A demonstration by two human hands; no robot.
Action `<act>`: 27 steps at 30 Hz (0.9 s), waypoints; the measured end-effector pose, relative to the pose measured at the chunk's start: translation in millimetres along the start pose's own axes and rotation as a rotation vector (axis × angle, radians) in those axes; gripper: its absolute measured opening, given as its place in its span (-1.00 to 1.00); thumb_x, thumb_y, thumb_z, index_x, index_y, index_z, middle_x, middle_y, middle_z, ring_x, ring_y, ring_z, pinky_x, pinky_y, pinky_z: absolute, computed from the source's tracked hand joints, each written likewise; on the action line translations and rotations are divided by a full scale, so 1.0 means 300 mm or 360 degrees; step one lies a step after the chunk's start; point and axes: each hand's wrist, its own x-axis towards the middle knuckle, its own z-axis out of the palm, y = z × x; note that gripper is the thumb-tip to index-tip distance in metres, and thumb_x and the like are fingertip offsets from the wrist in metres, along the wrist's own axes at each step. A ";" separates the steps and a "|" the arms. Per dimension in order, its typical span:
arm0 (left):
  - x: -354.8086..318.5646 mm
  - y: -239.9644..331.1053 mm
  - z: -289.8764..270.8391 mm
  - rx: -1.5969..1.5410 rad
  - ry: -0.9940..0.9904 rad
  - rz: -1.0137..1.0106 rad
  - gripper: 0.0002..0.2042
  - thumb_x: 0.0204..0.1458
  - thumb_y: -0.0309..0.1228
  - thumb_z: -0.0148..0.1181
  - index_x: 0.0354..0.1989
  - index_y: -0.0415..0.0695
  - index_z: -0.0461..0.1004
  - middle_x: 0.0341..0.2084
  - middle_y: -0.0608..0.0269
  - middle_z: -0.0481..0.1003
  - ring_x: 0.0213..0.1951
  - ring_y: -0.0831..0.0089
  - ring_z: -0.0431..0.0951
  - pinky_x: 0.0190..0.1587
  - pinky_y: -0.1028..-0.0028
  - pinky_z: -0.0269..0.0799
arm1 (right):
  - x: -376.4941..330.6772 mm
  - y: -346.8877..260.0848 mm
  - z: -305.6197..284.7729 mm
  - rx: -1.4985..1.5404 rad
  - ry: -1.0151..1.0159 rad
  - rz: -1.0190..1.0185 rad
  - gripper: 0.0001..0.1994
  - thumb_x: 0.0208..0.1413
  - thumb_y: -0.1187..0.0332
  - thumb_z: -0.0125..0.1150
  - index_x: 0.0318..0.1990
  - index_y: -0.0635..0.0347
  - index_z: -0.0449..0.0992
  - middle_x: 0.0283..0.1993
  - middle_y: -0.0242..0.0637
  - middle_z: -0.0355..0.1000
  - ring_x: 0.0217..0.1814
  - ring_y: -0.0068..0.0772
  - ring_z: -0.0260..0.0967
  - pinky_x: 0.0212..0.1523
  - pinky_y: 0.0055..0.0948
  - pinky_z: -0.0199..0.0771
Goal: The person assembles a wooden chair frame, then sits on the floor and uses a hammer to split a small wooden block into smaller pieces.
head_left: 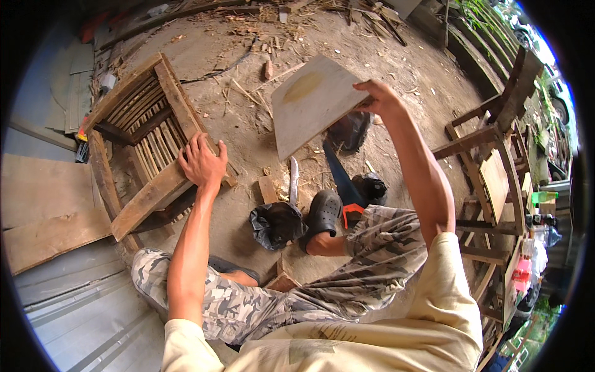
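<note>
We see the right hand (379, 99) closed on the right edge of a flat, pale wooden board (313, 102), fingers wrapped over the rim, holding it up in the air and tilted above the dirt ground (248, 133); a yellowish stain marks the board's upper face. The left hand (201, 162) lies spread, palm down, on the corner of a slatted wooden frame (139, 133) that leans on the ground to the left, its fingers resting over the thick side rail rather than clamped round it. Below the raised board, between the two arms, a knife (294, 180) with a bright blade lies on the ground beside a small wooden block (268, 189), and just right of them lies a handsaw with a dark blade and an orange handle (351, 212). A crumpled black bag (276, 223) sits near the person's foot in a dark clog (323, 211). The person sits in camouflage trousers (347, 273) and a pale shirt. To the right stands a set of wooden chair frames (489, 161), well apart from the board, and wood scraps (347, 12) lie scattered at the far edge of the yard.
</note>
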 end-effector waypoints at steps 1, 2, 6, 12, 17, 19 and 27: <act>0.007 0.021 -0.002 -0.0027 -0.0028 -0.0009 -0.56 0.12 -0.02 0.06 0.02 -0.06 0.47 0.04 0.29 0.44 0.09 0.33 0.42 0.29 0.10 0.09 | -0.027 -0.048 -0.032 0.0042 -0.0023 -0.0007 -0.51 0.06 0.49 0.22 0.14 0.40 0.25 0.18 0.20 0.25 0.20 0.19 0.30 0.11 0.28 0.44; 0.007 0.044 -0.006 -0.0058 -0.0057 -0.0017 -0.57 0.12 -0.02 0.06 0.01 -0.06 0.48 0.04 0.29 0.44 0.09 0.33 0.42 0.28 0.10 0.09 | -0.067 -0.093 -0.077 -0.0039 0.0015 -0.0027 -0.48 -0.02 0.46 0.33 0.09 0.45 0.28 0.14 0.18 0.24 0.19 0.14 0.29 0.13 0.17 0.49; -0.012 -0.016 0.003 -0.0050 0.0027 -0.0041 -0.58 0.10 -0.03 0.09 0.00 -0.06 0.46 0.02 0.30 0.44 0.08 0.32 0.42 0.27 0.15 0.12 | -0.158 -0.233 -0.094 0.0210 -0.0049 -0.0086 -0.30 0.01 0.54 0.23 0.26 0.53 -0.03 0.30 0.30 0.01 0.38 0.27 0.05 0.21 0.37 0.29; -0.018 -0.076 -0.056 0.0016 0.0005 -0.0047 -0.60 0.14 -0.05 0.06 0.01 -0.06 0.46 0.04 0.26 0.42 0.09 0.27 0.40 0.26 0.14 0.14 | -0.098 -0.294 -0.276 0.0647 -0.0182 -0.0092 -0.28 0.02 0.62 0.21 0.28 0.50 -0.08 0.33 0.24 -0.03 0.40 0.28 0.01 0.31 0.36 0.18; -0.025 -0.038 -0.029 -0.0043 -0.0097 -0.0037 -0.53 0.16 0.02 0.02 0.09 -0.07 0.41 0.08 0.30 0.39 0.15 0.28 0.36 0.28 0.13 0.10 | -0.152 -0.333 -0.466 0.0548 0.0089 -0.0230 -0.37 0.05 0.57 0.22 0.24 0.52 0.05 0.27 0.19 0.11 0.29 0.21 0.21 0.20 0.23 0.38; -0.024 -0.053 -0.038 0.0005 -0.0110 -0.0066 -0.52 0.16 0.02 0.03 0.09 -0.07 0.41 0.09 0.30 0.38 0.15 0.28 0.35 0.28 0.14 0.10 | -0.121 -0.271 -0.462 0.0222 0.0247 -0.0290 -0.51 0.07 0.49 0.26 0.13 0.43 0.24 0.09 0.08 0.30 0.08 0.07 0.39 0.09 0.08 0.51; -0.032 -0.019 -0.012 -0.0040 0.0021 -0.0036 -0.58 0.12 -0.03 0.08 0.02 -0.06 0.44 0.04 0.29 0.42 0.09 0.26 0.40 0.24 0.15 0.15 | 0.105 0.233 -0.724 -0.1102 0.0792 -0.0402 -0.73 0.03 0.34 0.27 -0.14 0.31 0.54 -0.36 -0.21 0.48 -0.28 -0.30 0.42 -0.35 -0.29 0.42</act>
